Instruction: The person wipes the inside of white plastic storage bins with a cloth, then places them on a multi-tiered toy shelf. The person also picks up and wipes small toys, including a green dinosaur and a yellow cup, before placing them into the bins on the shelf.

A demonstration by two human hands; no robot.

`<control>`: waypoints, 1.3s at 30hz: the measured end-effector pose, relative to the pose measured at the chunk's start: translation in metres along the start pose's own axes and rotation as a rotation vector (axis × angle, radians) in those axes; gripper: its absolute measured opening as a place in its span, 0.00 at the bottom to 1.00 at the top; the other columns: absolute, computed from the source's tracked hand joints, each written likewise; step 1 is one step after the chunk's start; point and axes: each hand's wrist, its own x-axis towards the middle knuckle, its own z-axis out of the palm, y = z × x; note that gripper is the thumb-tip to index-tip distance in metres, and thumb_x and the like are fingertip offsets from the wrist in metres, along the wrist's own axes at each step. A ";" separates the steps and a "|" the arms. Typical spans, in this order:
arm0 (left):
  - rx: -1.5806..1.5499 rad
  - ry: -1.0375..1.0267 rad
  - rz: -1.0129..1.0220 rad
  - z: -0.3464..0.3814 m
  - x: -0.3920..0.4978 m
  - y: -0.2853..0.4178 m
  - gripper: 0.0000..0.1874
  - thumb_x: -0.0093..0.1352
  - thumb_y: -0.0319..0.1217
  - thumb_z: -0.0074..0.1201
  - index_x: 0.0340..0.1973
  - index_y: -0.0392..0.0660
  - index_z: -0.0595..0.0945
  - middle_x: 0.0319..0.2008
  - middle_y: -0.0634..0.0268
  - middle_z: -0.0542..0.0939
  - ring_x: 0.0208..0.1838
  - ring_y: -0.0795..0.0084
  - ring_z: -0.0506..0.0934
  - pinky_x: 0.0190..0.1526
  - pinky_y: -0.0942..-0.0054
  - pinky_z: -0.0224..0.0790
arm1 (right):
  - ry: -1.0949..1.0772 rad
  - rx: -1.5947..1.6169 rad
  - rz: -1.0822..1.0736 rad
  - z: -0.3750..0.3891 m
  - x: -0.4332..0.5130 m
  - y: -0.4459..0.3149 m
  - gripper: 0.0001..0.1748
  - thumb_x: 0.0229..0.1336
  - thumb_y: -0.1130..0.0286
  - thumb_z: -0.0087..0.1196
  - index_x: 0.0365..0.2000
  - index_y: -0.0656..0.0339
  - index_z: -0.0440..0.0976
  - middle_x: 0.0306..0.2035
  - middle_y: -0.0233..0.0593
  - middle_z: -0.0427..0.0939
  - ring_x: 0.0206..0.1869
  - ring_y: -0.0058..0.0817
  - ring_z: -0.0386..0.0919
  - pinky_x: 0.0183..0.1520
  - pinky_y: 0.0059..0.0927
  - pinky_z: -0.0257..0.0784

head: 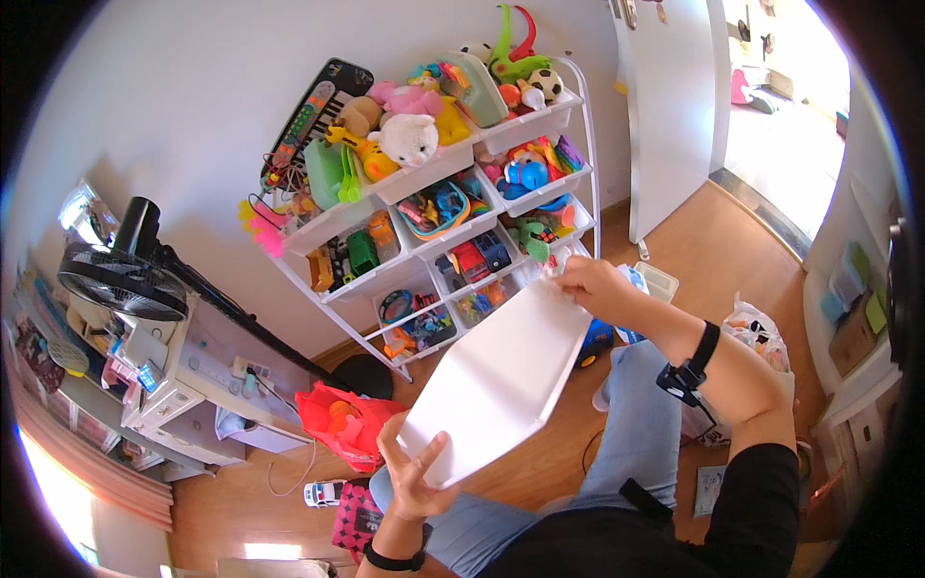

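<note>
Between my two hands, above my lap, I hold a white plastic bin [498, 376] at a slant. My left hand [413, 473] grips its lower left end, thumb lying over the near edge. The fingers of my right hand [596, 285] pinch its far right corner. The bin's broad faces look smooth and bare; I cannot tell whether its inside or its outside faces me. Beyond it stands a white toy rack [587, 173] with tilted white bins. A green toy [535, 242] hangs over one bin close to my right hand.
Near my left hand lies a red plastic bag [347, 426], with a toy police car [323, 494] below. A black fan [123, 278] leans at left. A blue toy vehicle [596, 339] and a white tray [654, 280] sit right. A filled bag [755, 336] stands farther right, near the door [668, 123].
</note>
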 end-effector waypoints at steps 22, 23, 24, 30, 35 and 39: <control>0.055 0.018 -0.063 0.001 -0.006 -0.030 0.38 0.41 0.29 0.55 0.53 0.46 0.80 0.60 0.41 0.61 0.60 0.42 0.66 0.59 0.51 0.59 | -0.176 0.496 -0.501 -0.022 0.007 -0.104 0.11 0.57 0.75 0.58 0.42 0.63 0.81 0.42 0.39 0.78 0.45 0.34 0.77 0.48 0.30 0.72; 0.025 0.025 -0.069 -0.001 -0.006 -0.030 0.38 0.41 0.29 0.55 0.53 0.46 0.81 0.60 0.41 0.61 0.60 0.42 0.65 0.60 0.51 0.59 | -0.151 0.456 -0.547 -0.021 0.008 -0.097 0.10 0.57 0.75 0.58 0.41 0.63 0.81 0.42 0.39 0.78 0.45 0.35 0.78 0.48 0.30 0.73; 0.018 0.014 -0.056 -0.005 -0.006 -0.029 0.39 0.41 0.28 0.55 0.54 0.45 0.80 0.61 0.41 0.60 0.61 0.42 0.65 0.61 0.51 0.57 | -0.168 0.400 -0.515 -0.022 0.006 -0.088 0.09 0.57 0.75 0.58 0.40 0.63 0.81 0.42 0.39 0.78 0.45 0.35 0.78 0.47 0.30 0.73; -0.034 0.059 -0.026 -0.015 -0.001 -0.021 0.43 0.39 0.26 0.51 0.57 0.49 0.78 0.62 0.42 0.59 0.62 0.43 0.63 0.61 0.48 0.56 | -0.120 0.246 -0.260 -0.021 0.007 -0.037 0.08 0.56 0.78 0.58 0.37 0.65 0.81 0.44 0.41 0.80 0.45 0.36 0.80 0.48 0.31 0.75; -0.020 0.075 -0.008 -0.014 0.002 -0.016 0.43 0.39 0.26 0.51 0.57 0.51 0.78 0.61 0.42 0.59 0.62 0.41 0.64 0.59 0.49 0.57 | -0.059 0.038 -0.078 -0.014 0.017 -0.017 0.09 0.56 0.73 0.59 0.37 0.64 0.81 0.41 0.42 0.82 0.42 0.36 0.80 0.46 0.32 0.75; 0.027 0.068 0.043 -0.010 0.001 -0.018 0.43 0.40 0.27 0.52 0.58 0.53 0.77 0.62 0.41 0.59 0.63 0.40 0.64 0.60 0.48 0.57 | -0.120 -0.073 0.115 -0.013 0.019 -0.013 0.10 0.54 0.69 0.57 0.36 0.62 0.81 0.35 0.44 0.82 0.38 0.40 0.80 0.43 0.35 0.75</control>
